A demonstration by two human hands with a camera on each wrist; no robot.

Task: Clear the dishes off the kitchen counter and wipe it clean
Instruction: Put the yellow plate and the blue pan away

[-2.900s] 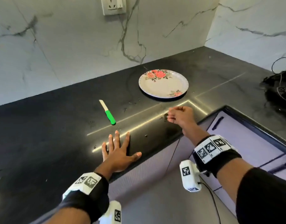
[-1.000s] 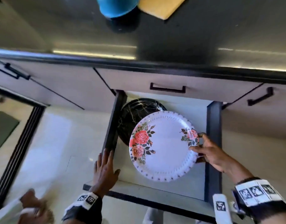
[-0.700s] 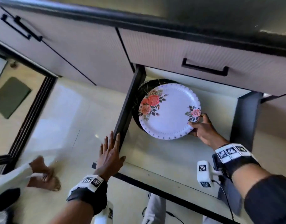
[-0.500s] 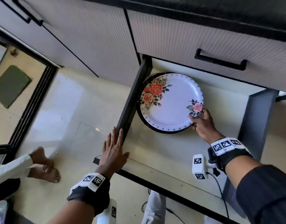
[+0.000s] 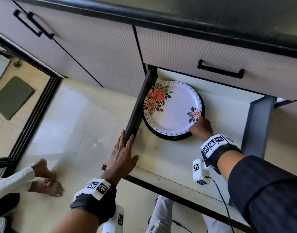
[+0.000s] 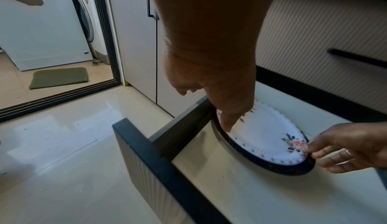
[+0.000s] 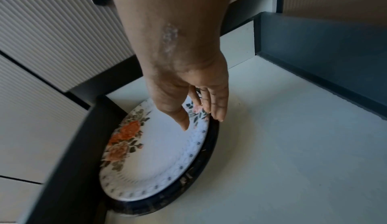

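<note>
A white floral plate (image 5: 173, 110) lies flat on a black plate (image 5: 171, 138) at the back left of an open drawer (image 5: 137, 106). My right hand (image 5: 197, 126) pinches the floral plate's near right rim, thumb on top and fingers at the edge; the right wrist view shows this hand (image 7: 199, 121) over the floral plate (image 7: 159, 153) and black plate (image 7: 188, 199). My left hand (image 5: 126, 143) rests with straight fingers on the drawer's front left corner. In the left wrist view the left hand (image 6: 226, 111) hangs over the drawer wall (image 6: 184, 128).
A shut drawer with a black handle (image 5: 220, 71) and the black counter edge (image 5: 194, 26) overhang the open one. Another person's bare feet (image 5: 47, 182) stand on the tiled floor at left. Beyond a doorway lie a green mat (image 5: 11, 96) and a washing machine (image 6: 52, 28).
The floral plate left the counter, came down into the drawer and now sits on the black plate, still in my right hand. My left hand has stayed on the drawer's corner.
</note>
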